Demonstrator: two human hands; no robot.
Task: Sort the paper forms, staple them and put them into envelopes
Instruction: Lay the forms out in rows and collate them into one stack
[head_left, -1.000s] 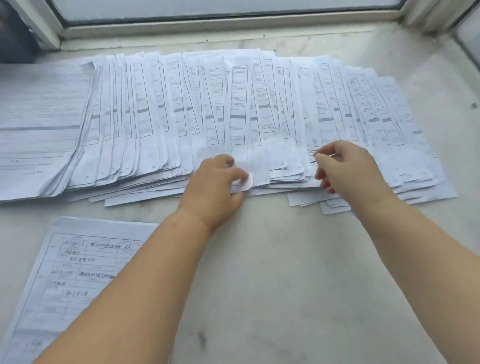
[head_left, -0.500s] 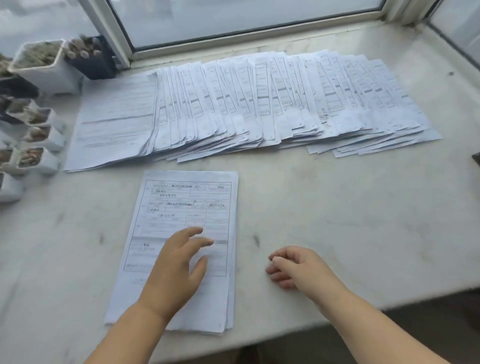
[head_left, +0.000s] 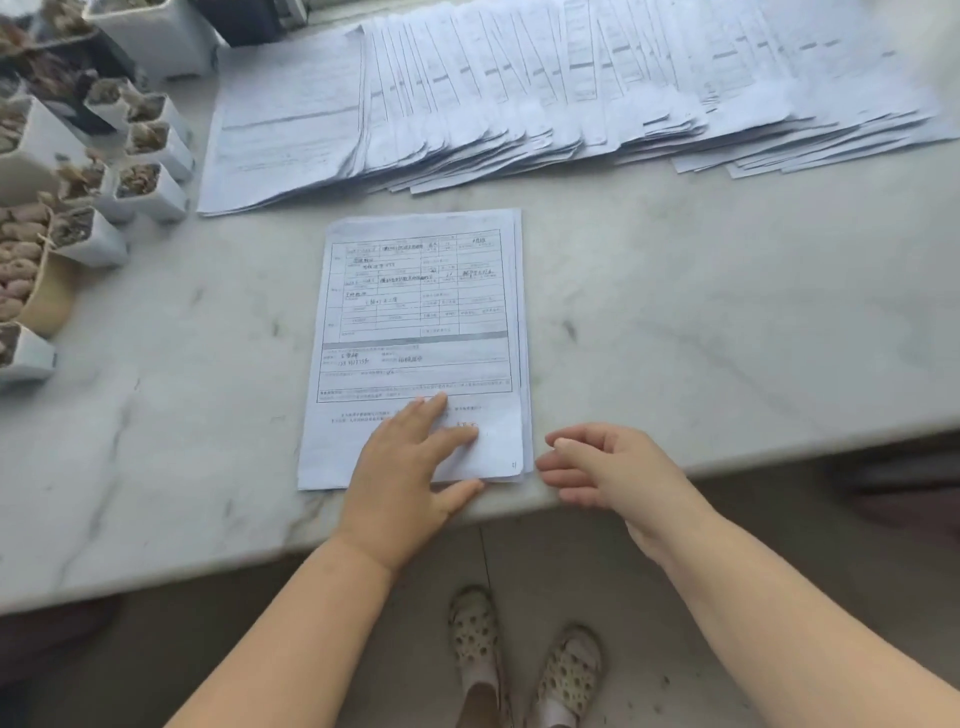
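Note:
A small stack of printed forms (head_left: 421, 322) lies near the front edge of the marble counter (head_left: 701, 322). My left hand (head_left: 410, 462) rests flat on the stack's lower part, fingers straight and spread. Just right of the stack's lower right corner, my right hand (head_left: 608, 467) hovers with loosely bent fingers and holds nothing. A long fanned row of overlapping forms (head_left: 545, 88) stretches across the back of the counter.
Several small white pots (head_left: 150, 187) with dried plants crowd the counter's left side. A dark container (head_left: 249, 21) stands at the back left. The counter's front edge runs just below my hands; the floor and my feet (head_left: 519, 665) show beneath it.
Both hands left the fanned row and came back to the near stack. The left hand now lies lower on it, the right hand is at its right corner. The view tilted down.

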